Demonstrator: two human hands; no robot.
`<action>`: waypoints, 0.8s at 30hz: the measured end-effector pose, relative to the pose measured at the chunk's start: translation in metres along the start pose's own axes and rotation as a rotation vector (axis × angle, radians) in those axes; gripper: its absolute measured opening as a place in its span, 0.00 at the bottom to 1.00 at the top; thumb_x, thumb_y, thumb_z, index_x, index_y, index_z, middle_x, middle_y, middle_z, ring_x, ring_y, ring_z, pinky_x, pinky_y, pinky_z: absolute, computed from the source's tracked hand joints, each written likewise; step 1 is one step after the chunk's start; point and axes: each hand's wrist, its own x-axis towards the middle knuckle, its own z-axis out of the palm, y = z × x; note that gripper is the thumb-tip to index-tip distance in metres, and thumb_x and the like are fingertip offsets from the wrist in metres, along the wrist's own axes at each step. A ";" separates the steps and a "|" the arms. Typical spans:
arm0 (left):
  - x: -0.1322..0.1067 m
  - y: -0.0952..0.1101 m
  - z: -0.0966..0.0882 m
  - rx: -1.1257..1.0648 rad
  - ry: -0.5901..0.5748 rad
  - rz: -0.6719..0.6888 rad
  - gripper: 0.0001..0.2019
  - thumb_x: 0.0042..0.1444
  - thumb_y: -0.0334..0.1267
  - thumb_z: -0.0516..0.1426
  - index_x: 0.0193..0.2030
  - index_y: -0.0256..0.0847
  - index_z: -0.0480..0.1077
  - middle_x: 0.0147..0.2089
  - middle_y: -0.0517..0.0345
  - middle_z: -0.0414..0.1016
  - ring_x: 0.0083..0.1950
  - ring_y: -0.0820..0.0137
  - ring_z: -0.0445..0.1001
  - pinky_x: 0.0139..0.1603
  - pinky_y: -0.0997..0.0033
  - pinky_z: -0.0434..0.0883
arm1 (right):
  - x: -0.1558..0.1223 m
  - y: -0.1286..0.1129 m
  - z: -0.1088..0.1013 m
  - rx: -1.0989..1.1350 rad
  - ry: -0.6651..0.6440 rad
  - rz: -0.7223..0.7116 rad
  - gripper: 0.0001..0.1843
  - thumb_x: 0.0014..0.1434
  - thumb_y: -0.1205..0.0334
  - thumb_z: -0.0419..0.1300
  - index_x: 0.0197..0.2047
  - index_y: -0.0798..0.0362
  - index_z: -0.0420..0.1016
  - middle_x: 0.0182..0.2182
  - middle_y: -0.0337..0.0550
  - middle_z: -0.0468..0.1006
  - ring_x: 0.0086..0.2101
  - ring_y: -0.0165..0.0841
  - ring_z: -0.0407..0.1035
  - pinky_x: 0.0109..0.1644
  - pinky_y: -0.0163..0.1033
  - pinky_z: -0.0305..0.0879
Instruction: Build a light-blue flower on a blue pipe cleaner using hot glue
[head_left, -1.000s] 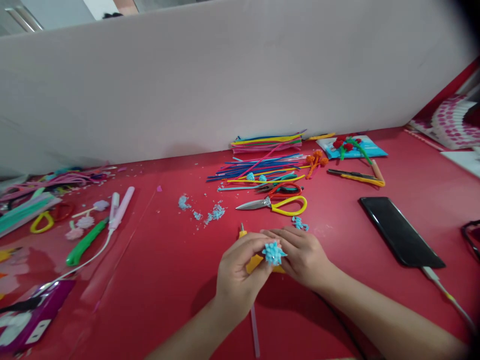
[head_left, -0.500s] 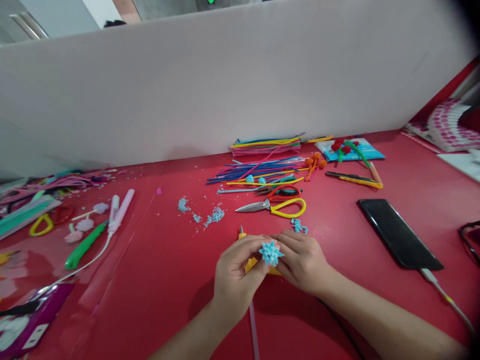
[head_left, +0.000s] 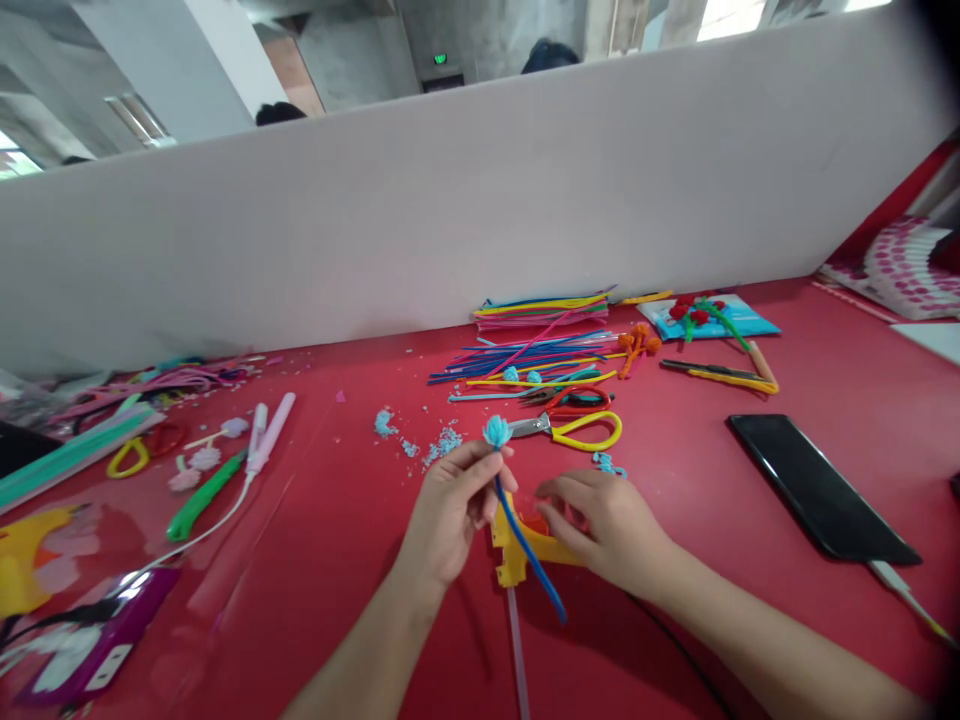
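Observation:
In my left hand (head_left: 457, 490) is a light-blue fuzzy flower (head_left: 497, 432), pinched just under its head. Its dark blue pipe-cleaner stem (head_left: 529, 545) slants down toward the lower right. My right hand (head_left: 611, 520) hovers beside it with fingers bent and thumb apart, and I see nothing between them. Below both hands lies a yellow glue gun (head_left: 512, 560), its handle running partly under my right hand. A clear glue stick (head_left: 517, 650) trails from the gun's rear. Yellow-handled scissors (head_left: 589, 432) and red-handled pliers (head_left: 577, 402) rest just beyond my hands.
Pipe cleaners (head_left: 525, 355) are piled by the white partition (head_left: 375, 220). Light-blue clippings (head_left: 442, 445) are scattered left of the scissors. A black phone (head_left: 821, 490) with a cable lies right. Left are a pink hair straightener (head_left: 270, 435), a green-handled tool (head_left: 202, 505) and another yellow glue gun (head_left: 30, 560).
My right hand has come away from the flower. My left hand has tilted the flower upright, so its stem shows. The camera view has shifted, with more of the room visible above the partition.

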 end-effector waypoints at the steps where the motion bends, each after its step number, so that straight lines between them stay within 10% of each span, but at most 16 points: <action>1: 0.002 0.004 -0.002 0.001 0.005 0.002 0.06 0.53 0.36 0.63 0.33 0.35 0.77 0.24 0.59 0.75 0.17 0.85 0.61 0.17 0.86 0.56 | 0.000 -0.001 0.001 -0.020 -0.037 0.010 0.11 0.63 0.59 0.55 0.41 0.54 0.75 0.32 0.45 0.77 0.33 0.34 0.71 0.36 0.37 0.63; 10: 0.004 -0.003 -0.011 -0.083 -0.062 -0.101 0.05 0.51 0.33 0.64 0.33 0.32 0.75 0.25 0.58 0.75 0.18 0.84 0.63 0.18 0.88 0.58 | -0.004 -0.010 0.023 -0.218 -0.329 0.011 0.12 0.50 0.69 0.57 0.40 0.55 0.73 0.38 0.48 0.73 0.38 0.38 0.69 0.42 0.40 0.64; 18: 0.001 -0.007 -0.023 -0.189 -0.026 -0.173 0.05 0.55 0.30 0.59 0.32 0.32 0.75 0.24 0.60 0.73 0.17 0.85 0.63 0.14 0.89 0.58 | 0.008 0.012 -0.022 -0.230 -0.063 0.203 0.11 0.51 0.68 0.55 0.41 0.56 0.65 0.39 0.48 0.69 0.31 0.33 0.66 0.32 0.37 0.59; 24: -0.004 -0.010 -0.016 -0.251 -0.037 -0.215 0.10 0.59 0.29 0.54 0.30 0.31 0.74 0.21 0.59 0.71 0.15 0.84 0.63 0.12 0.89 0.58 | 0.006 -0.004 -0.041 0.106 0.159 -0.007 0.02 0.56 0.66 0.56 0.35 0.51 0.66 0.31 0.39 0.70 0.30 0.30 0.66 0.34 0.35 0.61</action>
